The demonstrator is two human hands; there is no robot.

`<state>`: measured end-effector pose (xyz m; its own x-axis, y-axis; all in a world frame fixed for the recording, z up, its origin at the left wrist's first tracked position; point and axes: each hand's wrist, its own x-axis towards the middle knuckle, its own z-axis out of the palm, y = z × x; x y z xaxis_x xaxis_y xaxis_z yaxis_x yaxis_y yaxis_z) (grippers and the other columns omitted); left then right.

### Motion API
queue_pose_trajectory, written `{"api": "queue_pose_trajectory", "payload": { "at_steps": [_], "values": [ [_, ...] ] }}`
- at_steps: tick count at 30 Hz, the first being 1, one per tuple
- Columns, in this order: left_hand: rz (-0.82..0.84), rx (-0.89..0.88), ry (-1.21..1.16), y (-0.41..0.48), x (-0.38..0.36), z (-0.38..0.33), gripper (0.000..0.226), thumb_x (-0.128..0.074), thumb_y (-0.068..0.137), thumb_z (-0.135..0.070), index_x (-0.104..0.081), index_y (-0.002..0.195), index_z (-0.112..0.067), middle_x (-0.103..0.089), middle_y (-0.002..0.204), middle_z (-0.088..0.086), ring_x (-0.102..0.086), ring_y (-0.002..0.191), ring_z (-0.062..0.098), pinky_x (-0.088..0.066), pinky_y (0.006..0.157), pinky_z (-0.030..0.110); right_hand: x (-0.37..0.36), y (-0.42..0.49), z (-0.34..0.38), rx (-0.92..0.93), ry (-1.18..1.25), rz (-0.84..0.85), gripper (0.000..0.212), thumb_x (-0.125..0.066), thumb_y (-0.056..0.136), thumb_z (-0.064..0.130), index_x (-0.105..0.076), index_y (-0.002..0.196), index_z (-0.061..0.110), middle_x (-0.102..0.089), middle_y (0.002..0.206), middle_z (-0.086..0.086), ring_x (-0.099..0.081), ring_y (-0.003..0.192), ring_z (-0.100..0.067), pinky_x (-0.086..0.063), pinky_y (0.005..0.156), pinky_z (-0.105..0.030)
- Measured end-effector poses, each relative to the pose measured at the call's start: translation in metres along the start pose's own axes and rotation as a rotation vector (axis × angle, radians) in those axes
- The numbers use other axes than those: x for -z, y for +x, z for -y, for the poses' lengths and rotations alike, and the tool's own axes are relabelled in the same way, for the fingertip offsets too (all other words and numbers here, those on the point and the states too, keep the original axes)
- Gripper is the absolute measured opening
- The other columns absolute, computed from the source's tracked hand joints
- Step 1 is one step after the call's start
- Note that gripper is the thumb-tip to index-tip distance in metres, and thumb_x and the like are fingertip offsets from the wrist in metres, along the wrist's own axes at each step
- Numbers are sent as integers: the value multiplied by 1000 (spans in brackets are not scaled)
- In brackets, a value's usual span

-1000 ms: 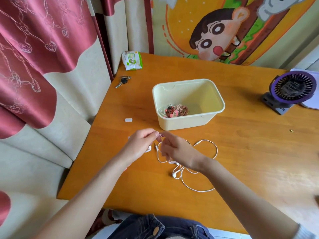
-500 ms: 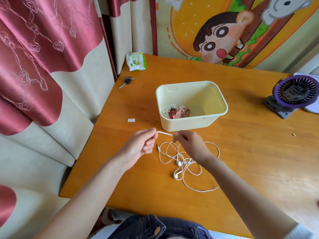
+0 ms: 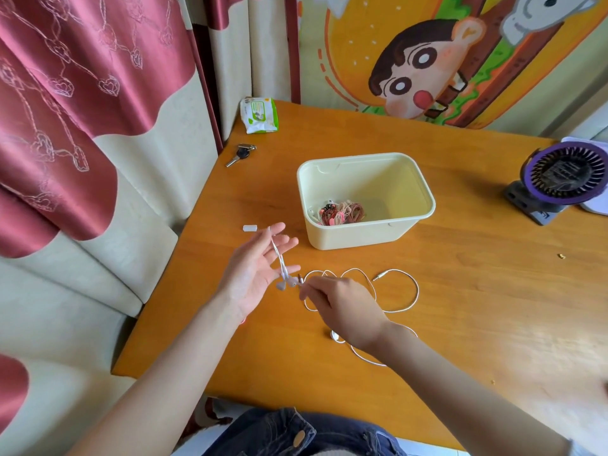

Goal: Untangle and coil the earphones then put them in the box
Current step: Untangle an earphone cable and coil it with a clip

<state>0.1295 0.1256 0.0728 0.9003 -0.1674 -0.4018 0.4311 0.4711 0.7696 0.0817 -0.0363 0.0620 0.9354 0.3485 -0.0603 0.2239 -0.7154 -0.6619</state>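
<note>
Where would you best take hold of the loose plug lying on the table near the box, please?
Pinch the plug by its rigid barrel, coming straight down from above. It lies flat on the table at the free end of the white cable, with bare wood on both long sides for a pinch.

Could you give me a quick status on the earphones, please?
Left hand open, white earphones draped over it. Right hand pinches the cable. Rest uncoiled on table. Nothing blocking box.
</note>
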Motion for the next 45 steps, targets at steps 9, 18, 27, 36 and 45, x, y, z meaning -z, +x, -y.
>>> {"api": "queue_pose_trajectory", "payload": {
  "at_steps": [9,18,27,36,45],
  "values": [
    [227,-44,872,-18,-6,9,29,-45,97,-12,-62,73,-12,-63,62,-12,-58,62,-2,-37,61,17,19,3,3,36,9,-39,23,-47,95,26,-63,79,22,-54,69,12,-42,59,-9,-41,57,-36],
    [307,286,-153,-17,7,19,12,-69,75,-14,-69,80,-4,-45,48,-2,-33,35,6,-41,99,60,25,15,-15,-65,45,-96,19,-52,95,28,-64,82,21,-48,63,20,-45,57,-6,-36,56,-28],
    [335,155,-608,-13,1,8,26,-71,73,-8,-71,99,-5,-50,58,-8,-39,38,5,-48,88,60,12,11,-5,-94,167,-39,23,-45,98,17,-66,88,16,-47,47,15,-42,47,-10,-30,50,-21],
    [-10,-8,-104,-3,7,0,26,-38,97,-20,-63,103,-14,-69,76,-6,-69,89,9,-42,92,61,8,0,2,-31,133,13,25,-44,98,23,-67,88,19,-38,48,12,-45,50,-6,-25,48,-18],
    [207,26,808,-11,17,17,23,-56,89,-27,-75,83,-15,-73,75,1,-63,70,4,-36,65,34,21,0,9,-1,105,34,25,-44,97,25,-66,85,21,-56,65,9,-46,54,-6,-35,56,-29]
  ]
}}
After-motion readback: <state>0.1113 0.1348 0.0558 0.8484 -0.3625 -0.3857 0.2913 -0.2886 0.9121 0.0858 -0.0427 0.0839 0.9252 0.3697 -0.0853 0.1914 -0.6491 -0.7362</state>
